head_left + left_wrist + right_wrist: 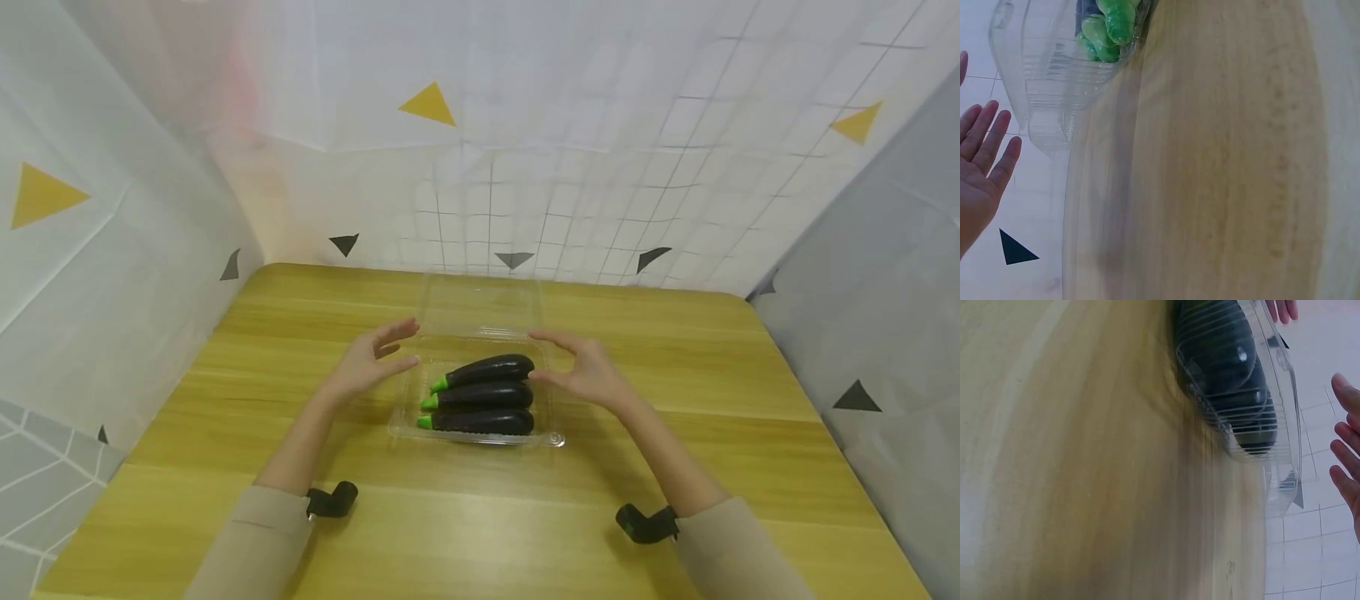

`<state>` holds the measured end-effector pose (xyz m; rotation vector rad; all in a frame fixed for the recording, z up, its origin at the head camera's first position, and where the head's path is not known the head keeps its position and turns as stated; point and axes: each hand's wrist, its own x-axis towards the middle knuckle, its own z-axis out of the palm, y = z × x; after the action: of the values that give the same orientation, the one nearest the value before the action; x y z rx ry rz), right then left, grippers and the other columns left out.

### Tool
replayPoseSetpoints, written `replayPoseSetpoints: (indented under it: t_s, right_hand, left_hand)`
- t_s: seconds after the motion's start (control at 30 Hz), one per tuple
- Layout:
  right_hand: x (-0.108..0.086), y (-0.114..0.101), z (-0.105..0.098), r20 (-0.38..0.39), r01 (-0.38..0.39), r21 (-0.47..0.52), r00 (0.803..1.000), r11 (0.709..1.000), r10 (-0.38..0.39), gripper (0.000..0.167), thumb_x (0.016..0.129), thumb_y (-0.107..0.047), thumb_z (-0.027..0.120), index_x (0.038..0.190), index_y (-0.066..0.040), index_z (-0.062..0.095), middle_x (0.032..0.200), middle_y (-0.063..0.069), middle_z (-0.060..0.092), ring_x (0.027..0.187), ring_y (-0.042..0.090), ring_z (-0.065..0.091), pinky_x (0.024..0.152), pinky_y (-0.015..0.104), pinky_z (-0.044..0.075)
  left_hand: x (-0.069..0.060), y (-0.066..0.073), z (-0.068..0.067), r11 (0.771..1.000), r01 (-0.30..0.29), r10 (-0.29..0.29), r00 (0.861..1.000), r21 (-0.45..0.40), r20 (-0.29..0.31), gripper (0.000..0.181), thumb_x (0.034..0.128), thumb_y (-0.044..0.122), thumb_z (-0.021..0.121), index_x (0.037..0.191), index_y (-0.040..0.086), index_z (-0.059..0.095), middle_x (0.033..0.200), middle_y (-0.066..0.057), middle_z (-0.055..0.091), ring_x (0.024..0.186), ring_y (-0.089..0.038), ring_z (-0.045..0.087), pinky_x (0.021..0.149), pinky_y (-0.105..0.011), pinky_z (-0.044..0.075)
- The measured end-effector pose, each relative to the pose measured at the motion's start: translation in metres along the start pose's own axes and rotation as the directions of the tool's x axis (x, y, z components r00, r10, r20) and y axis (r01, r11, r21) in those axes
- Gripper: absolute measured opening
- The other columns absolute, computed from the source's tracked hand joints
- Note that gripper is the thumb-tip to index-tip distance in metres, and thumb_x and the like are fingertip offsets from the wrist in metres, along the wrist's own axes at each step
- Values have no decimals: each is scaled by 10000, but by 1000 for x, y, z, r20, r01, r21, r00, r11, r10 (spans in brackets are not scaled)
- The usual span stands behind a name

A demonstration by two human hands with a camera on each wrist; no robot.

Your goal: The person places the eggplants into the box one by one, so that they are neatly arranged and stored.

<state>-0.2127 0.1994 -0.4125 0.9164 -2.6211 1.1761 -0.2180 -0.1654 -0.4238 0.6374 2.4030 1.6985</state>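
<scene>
Tabletop [480, 517]: wood-grain, bears all items. Clear container [405, 431]: approx. mid-table, lid [480, 304] tilted back at far side. Your L hand [369, 360]: just beside container's L side, fingers extended, thumb well apart, nothing held. Your R hand [588, 375]: opp. side, same posture, grips nothing. Eggplants [480, 396]: qty 3, inside container base, side by side; green stem ends [430, 402] toward your L. Step in hand (judged): contents loaded, hands poised, lid not yet down. Next move prob. calls for you to take lid at both sides, evenly, w/o catching eggplants. Brands/labels: none legible; no writing noted.
</scene>
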Motion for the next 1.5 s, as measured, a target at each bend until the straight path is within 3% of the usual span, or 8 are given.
replayPoseSetpoints:
  t_s: [0.17,0.43,0.77,1.07,1.5]
  right_hand:
    - [4,2,-3,-14,-14,4,1000,1000,15,554,769,-185,828,1273,-68,628,1276,109,619,1207,316,548,994,481,444]
    - [10,5,-5,-6,-154,50,988,987,155,546,799,-228,805,1301,-127,612,1332,68,582,1246,325,507,1039,458,405]
    - [20,14,-7,-45,-88,60,995,994,91,527,786,-164,814,1258,-30,623,1266,131,620,1197,309,549,1023,435,427]
    - [25,19,-11,-35,-172,11,984,985,173,542,797,-243,807,1286,-104,620,1324,88,587,1249,344,500,1037,470,406]
    - [29,34,-11,-78,-246,-27,967,969,243,477,829,-231,777,1262,-90,633,1311,114,587,1255,352,477,1042,487,392]
  left_hand:
    - [5,-2,-2,999,12,-11,1000,-32,11,637,924,119,656,1465,-11,346,1454,-228,408,1343,-359,377,1120,-536,241]
    - [8,-5,-5,997,36,-36,999,-66,-3,639,928,156,659,1466,-2,353,1444,-215,428,1335,-341,393,1124,-516,246]
    - [16,-10,-13,996,74,-75,997,-47,-20,654,920,244,674,1458,16,379,1444,-177,444,1334,-309,402,1116,-467,292]
    - [27,-14,-17,994,109,-109,994,-30,1,677,922,278,669,1464,10,365,1448,-165,442,1337,-321,395,1118,-458,291]
    - [39,-22,-20,986,166,-166,985,-1,-50,663,918,305,672,1459,44,393,1413,-128,490,1287,-303,450,1063,-496,361]
